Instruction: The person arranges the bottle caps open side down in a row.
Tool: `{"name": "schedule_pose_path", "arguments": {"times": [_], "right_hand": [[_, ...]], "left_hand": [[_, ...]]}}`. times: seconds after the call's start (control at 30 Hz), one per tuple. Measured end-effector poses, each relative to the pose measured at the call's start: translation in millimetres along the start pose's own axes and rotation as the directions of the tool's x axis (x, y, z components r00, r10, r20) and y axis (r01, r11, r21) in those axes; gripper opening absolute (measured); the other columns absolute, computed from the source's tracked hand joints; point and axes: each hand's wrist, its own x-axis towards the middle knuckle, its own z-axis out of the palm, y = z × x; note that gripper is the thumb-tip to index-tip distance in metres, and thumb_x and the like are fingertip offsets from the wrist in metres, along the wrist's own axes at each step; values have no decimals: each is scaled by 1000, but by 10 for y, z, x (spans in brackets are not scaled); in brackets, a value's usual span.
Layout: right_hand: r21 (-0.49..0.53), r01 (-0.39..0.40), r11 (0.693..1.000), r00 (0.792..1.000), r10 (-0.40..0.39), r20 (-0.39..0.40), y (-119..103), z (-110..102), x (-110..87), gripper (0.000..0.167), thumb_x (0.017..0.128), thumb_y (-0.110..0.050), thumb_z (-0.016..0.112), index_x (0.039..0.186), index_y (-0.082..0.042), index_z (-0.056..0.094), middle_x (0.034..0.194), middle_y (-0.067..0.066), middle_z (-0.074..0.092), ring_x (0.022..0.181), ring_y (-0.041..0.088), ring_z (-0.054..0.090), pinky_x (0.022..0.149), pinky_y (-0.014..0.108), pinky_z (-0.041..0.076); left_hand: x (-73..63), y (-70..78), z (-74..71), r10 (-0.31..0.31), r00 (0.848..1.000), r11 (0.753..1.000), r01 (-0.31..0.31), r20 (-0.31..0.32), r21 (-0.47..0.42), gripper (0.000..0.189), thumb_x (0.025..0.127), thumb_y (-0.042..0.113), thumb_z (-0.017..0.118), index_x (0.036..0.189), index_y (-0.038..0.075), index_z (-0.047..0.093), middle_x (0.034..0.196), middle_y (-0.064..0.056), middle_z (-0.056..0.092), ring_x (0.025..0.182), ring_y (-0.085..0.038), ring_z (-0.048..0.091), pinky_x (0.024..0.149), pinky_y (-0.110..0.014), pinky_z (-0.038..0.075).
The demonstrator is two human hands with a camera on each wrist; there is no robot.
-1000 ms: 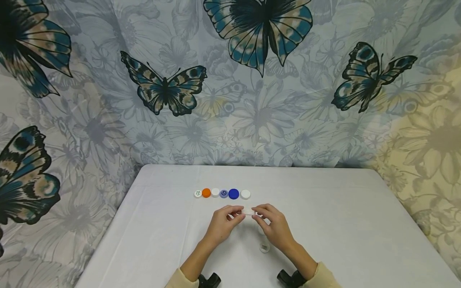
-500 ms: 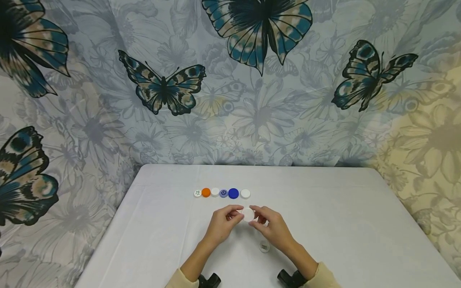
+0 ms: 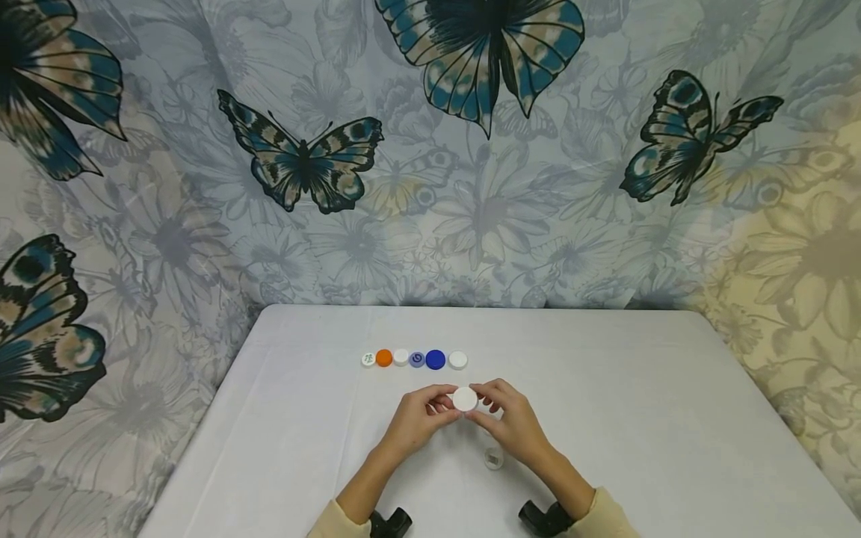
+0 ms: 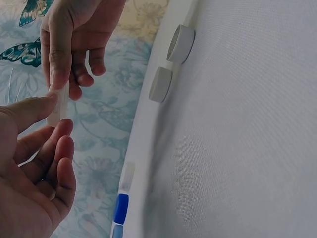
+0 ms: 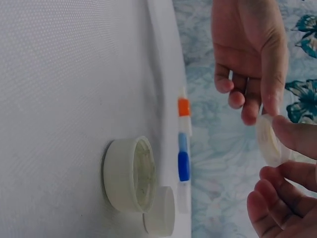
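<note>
A round white bottle cap (image 3: 465,399) is held up between my two hands, its flat face showing in the head view. My left hand (image 3: 415,424) pinches its left side between thumb and fingers. From the other side, my right hand (image 3: 516,427) pinches the same cap with thumb and forefinger, the other fingers loosely curled. Seen from the right wrist, the cap (image 5: 270,141) shows its hollow inside. On the table by my right hand lies an upturned white cap (image 3: 494,458). Another white cap (image 4: 161,84) sits beside it, hidden behind the right hand in the head view.
Beyond my hands a row of caps lies on the white-covered table (image 3: 269,418): small printed white (image 3: 368,359), orange (image 3: 383,358), white (image 3: 400,358), light blue (image 3: 417,359), dark blue (image 3: 435,359) and white (image 3: 458,360). A butterfly-patterned cloth (image 3: 471,224) hangs behind.
The held cap has turned from edge-on to showing its flat face. My right fingers have shifted along its rim. The row and the loose caps stay in place.
</note>
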Motion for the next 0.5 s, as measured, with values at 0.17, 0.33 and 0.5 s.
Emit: {"name": "schedule_pose_path", "arguments": {"times": [0.17,0.33,0.5], "right_hand": [[-11,-55,998,998,55,37,-9,-7,8,37,72,-8,83,106,-2,72,87,0,65,74,16,59,61,25,52],[-20,-82,996,995,83,58,-23,-14,16,36,73,-9,83,106,-3,71,87,0,65,75,16,59,62,24,52],[-45,-126,991,989,129,70,-22,-11,27,36,72,-8,84,105,-2,72,88,2,65,78,17,58,63,25,52]], "left_hand": [[2,1,-5,-7,1000,1000,7,-3,15,35,85,22,75,116,5,69,87,-3,70,73,1,53,67,-16,49],[11,-10,-3,-14,1000,999,14,1,36,35,85,23,75,116,6,70,87,-2,70,74,0,54,68,-16,50],[31,-47,18,-17,1000,999,17,1,43,33,86,23,75,114,6,70,89,-4,71,76,-2,57,69,-16,51]]}}
